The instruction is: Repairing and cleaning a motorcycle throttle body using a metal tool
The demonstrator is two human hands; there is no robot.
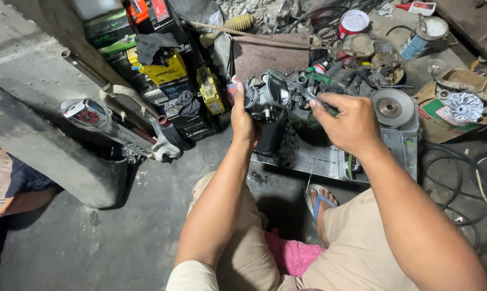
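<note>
Metal tray [383, 153] on floor catches loose parts. Carburetor [267, 97] held up above it, left hand [243, 121] clamped round its body to steady it. Right hand [348, 121] pinches tool [302, 91], tip at carburetor.

Right hand [351, 125] fingertips hidden behind tool handle; metal engine part [267, 94] partly covered by left hand [243, 121]; forearms cut off below.
</note>
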